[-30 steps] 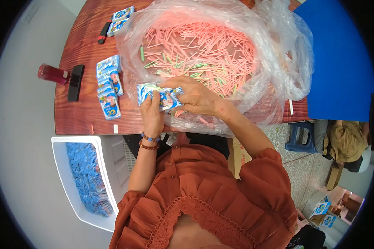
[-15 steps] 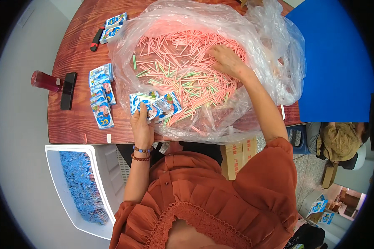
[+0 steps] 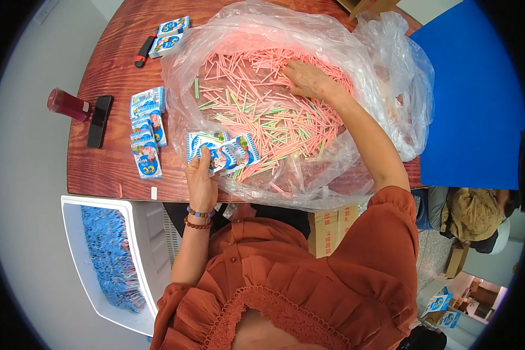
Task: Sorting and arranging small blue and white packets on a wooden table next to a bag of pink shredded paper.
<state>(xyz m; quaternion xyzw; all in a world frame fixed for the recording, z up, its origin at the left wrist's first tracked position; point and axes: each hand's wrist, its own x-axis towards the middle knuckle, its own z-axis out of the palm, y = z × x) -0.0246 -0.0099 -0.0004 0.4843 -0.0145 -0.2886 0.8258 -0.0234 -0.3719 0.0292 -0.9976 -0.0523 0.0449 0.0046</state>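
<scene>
My left hand (image 3: 202, 185) is closed on a few small blue-and-white packets (image 3: 241, 153), fanned out over the near left edge of a clear plastic bag (image 3: 178, 76). The thumb presses on top of them. Inside the spread-open bag lies a wide heap of thin pink sticks (image 3: 309, 123), with some green-and-white sticks (image 3: 196, 87) among them. At the far side of the heap is my right hand (image 3: 310, 80), its fingers bent down and drawn together over the pink sticks. Its fingertips are partly hidden, so what they pinch does not show.
Left of the bag lie an overlapping row of packets (image 3: 146, 160), a black phone (image 3: 100, 121), a red bottle (image 3: 69, 105) and a red-black cutter (image 3: 144, 51). Two packet stacks (image 3: 167, 45) lie farther back. A white foam box (image 3: 151, 245) filled with packets stands below the table's left edge.
My right hand has shifted slightly left over the heap, its fingers more bunched. The left hand still holds the packets. The whole view has moved a little.
</scene>
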